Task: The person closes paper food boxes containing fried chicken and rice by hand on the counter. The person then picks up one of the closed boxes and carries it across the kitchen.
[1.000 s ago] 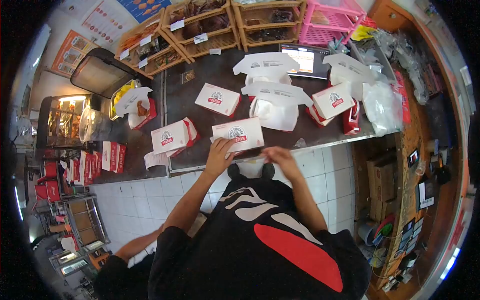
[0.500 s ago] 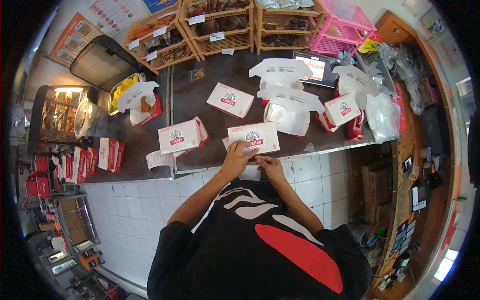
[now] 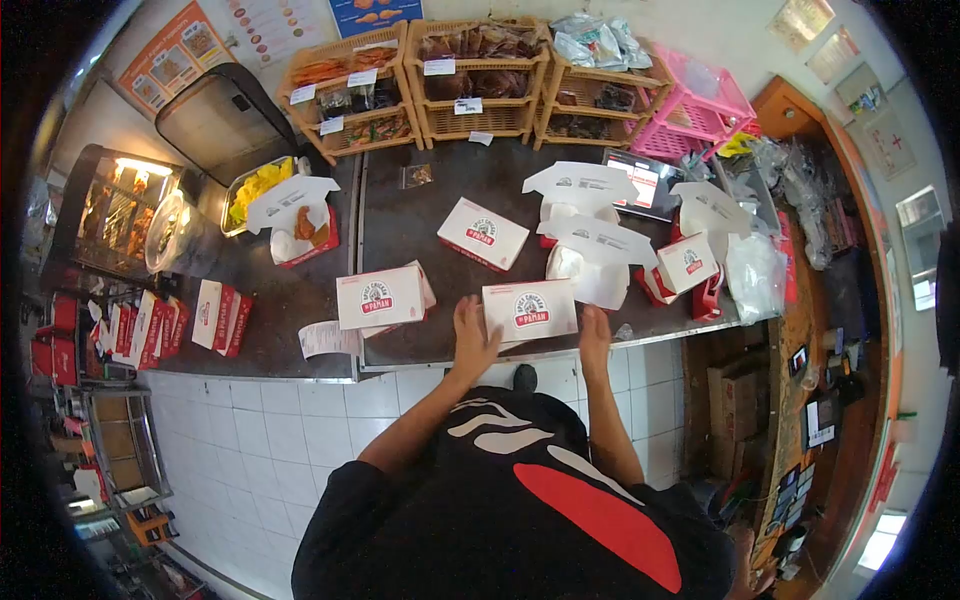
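A closed white takeaway box (image 3: 530,310) with a red logo lies at the counter's front edge. My left hand (image 3: 474,338) is at its left side, fingers stretched out and thumb apart. On the right side my right hand (image 3: 594,338) stands upright with fingers extended. Both palms face the box; whether they touch its sides I cannot tell. To the left is another closed box (image 3: 380,297), and behind is one more closed box (image 3: 482,233). An open box with a white wrapped lump (image 3: 585,275) stands behind to the right.
A receipt (image 3: 328,340) lies at the front edge. Further left stands an open box with fried chicken (image 3: 306,230). Folded boxes (image 3: 220,315) sit at far left. Wicker racks (image 3: 475,120) and a tablet (image 3: 643,183) line the back. Plastic bags (image 3: 755,280) are at right.
My hands were together at the box's front edge, with the left on its top and the right pinching. Now they are apart at either side. The camera view has also shifted.
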Motion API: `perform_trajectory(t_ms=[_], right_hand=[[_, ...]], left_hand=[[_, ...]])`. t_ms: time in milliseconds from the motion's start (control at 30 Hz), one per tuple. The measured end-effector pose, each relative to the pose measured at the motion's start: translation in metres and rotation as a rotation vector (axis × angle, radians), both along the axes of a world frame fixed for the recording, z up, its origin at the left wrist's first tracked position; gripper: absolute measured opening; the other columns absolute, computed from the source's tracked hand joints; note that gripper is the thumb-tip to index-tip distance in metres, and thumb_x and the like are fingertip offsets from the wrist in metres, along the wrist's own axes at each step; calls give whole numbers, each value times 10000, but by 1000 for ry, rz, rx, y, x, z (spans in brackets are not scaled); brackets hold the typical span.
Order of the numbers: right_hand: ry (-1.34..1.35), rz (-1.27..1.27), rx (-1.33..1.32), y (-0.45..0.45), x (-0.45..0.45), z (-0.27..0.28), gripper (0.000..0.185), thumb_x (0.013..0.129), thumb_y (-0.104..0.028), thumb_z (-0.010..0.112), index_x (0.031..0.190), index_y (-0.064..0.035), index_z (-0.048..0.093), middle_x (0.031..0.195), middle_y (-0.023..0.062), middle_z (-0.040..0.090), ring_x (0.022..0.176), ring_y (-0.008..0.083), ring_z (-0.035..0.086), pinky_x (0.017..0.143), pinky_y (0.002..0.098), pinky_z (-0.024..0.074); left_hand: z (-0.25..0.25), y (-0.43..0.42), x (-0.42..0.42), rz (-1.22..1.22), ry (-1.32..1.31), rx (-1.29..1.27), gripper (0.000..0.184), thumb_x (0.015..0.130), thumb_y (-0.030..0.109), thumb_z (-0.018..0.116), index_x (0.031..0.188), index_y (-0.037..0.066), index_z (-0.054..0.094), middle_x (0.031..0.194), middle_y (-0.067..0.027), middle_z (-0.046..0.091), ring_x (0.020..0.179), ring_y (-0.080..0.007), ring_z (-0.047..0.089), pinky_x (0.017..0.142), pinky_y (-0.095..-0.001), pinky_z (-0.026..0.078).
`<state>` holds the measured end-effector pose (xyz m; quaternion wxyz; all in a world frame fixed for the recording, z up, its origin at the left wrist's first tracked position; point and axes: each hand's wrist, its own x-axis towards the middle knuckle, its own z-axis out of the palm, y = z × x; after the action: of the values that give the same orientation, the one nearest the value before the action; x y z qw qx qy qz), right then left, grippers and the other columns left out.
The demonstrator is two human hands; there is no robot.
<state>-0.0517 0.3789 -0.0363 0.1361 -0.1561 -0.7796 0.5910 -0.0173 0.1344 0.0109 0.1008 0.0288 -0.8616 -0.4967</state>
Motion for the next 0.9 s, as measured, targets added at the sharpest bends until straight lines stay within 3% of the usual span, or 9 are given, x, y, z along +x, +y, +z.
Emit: perform_trajectory(t_ms=[67, 167, 233, 300, 400, 500, 600, 700, 900], right_hand=[[-51, 240, 327, -26, -15, 32, 288, 867, -154, 653, 1062, 53, 601, 976, 169, 670, 890, 210, 650, 783, 309, 495], [-37, 377, 255, -44, -50, 53, 298, 870, -156, 638, 1078, 52, 595, 964, 173, 665, 903, 242, 648, 797, 323, 493], [36, 386, 327, -63, -80, 60, 297, 848, -140, 649, 1085, 31, 600, 956, 184, 659, 888, 241, 653, 785, 329, 496], [10, 449, 409, -78, -118, 58, 301, 794, -82, 673, 1070, 19, 606, 964, 199, 652, 874, 277, 658, 771, 346, 501], [54, 455, 381, -96, -128, 58, 289, 767, -58, 682, 1033, 24, 604, 927, 199, 646, 867, 320, 653, 766, 357, 504], [197, 560, 585, -78, -89, 55, 379, 731, -100, 718, 1087, -35, 606, 1092, 168, 613, 1045, 349, 586, 875, 393, 484], [153, 917, 804, -46, -35, 48, 452, 702, -86, 732, 1134, -73, 598, 1261, 161, 530, 1177, 370, 496, 970, 434, 440], [121, 912, 784, -22, -11, 40, 488, 698, -94, 740, 1157, -73, 575, 1373, 167, 449, 1270, 399, 415, 1039, 444, 403], [-13, 864, 568, -12, -10, 37, 460, 737, -82, 728, 1164, -51, 560, 1374, 181, 446, 1169, 371, 522, 953, 414, 478]], left_hand=[[-21, -8, -13, -38, -214, 350, 588, 868, 249, 648, 1334, -27, 419, 1282, -256, 503, 1190, -388, 492, 1024, -414, 371], [14, -18, -47, 65, -11, 247, 620, 878, 255, 631, 1369, -29, 382, 1255, -247, 548, 1179, -356, 529, 1018, -405, 387], [22, -40, -89, 21, -38, 388, 647, 878, 271, 632, 1368, -57, 366, 1276, -267, 529, 1218, -355, 507, 1027, -400, 381], [20, -56, -127, 73, -134, 322, 695, 858, 283, 651, 1361, -92, 350, 1341, -295, 458, 1281, -392, 433, 1055, -431, 346], [0, -51, -144, 185, -13, -129, 746, 817, 295, 686, 1351, -105, 351, 1395, -300, 376, 1312, -441, 350, 1087, -467, 298], [16, -35, -92, 32, 235, -255, 776, 776, 298, 712, 1365, -62, 360, 1412, -277, 340, 1314, -471, 298, 1100, -504, 267], [-3, -16, -26, -216, 53, -280, 842, 707, 291, 780, 1387, 5, 374, 1417, -219, 338, 1324, -435, 295, 1092, -530, 272], [-17, -12, -4, -307, -139, -500, 905, 664, 330, 818, 1395, 28, 379, 1440, -193, 307, 1340, -416, 276, 1089, -533, 283], [-20, -16, -15, -376, -222, -519, 993, 638, 368, 834, 1424, 34, 328, 1441, -191, 291, 1331, -408, 274, 1036, -546, 357]])
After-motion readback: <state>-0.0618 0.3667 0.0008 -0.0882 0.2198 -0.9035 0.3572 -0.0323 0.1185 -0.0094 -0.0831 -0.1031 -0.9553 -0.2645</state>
